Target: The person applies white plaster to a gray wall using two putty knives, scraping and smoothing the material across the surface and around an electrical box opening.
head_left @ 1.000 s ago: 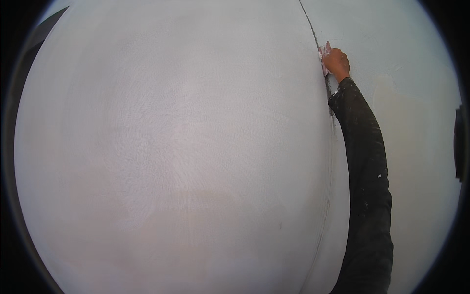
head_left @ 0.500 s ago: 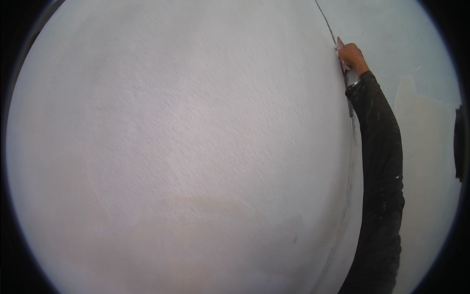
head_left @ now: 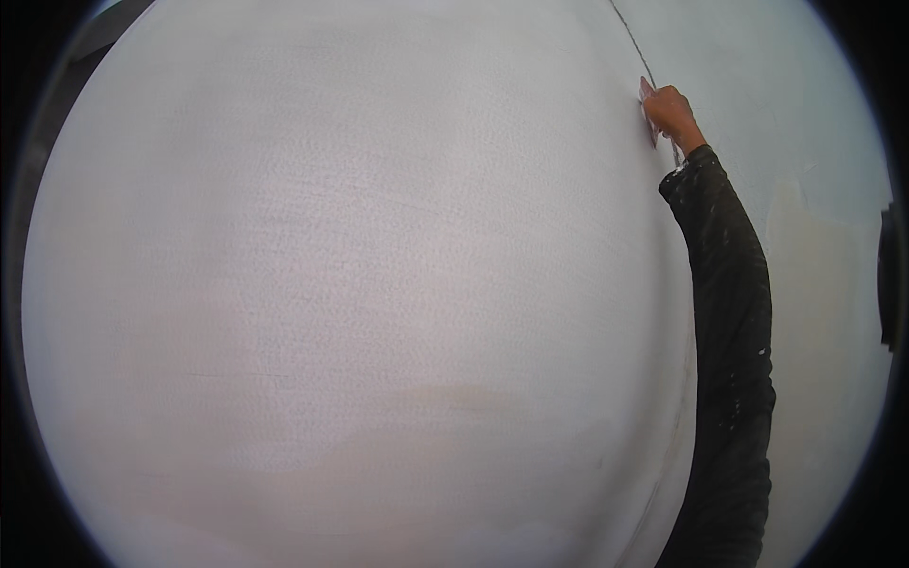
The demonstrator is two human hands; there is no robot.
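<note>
My right hand is closed, high up at the right, beside the line where two wall faces meet. In its grip is a flat, pinkish plastering trowel, seen almost edge on; the fingers hide most of its handle. The blade lies close against the left wall, a broad whitish plastered surface with fine texture and faint beige patches. A thin dark corner joint runs above the hand and continues below it, partly behind my arm. My left hand is out of sight.
My right arm in a dark, white-flecked sleeve reaches up along the corner. To its right stands another pale wall with a beige patch. A black object shows at the right rim, and a dark edge at the upper left.
The trowel has shifted slightly left, off the corner joint and onto the left wall. My right hand is a little lower. The view has shifted slightly, showing more of the dark left edge.
</note>
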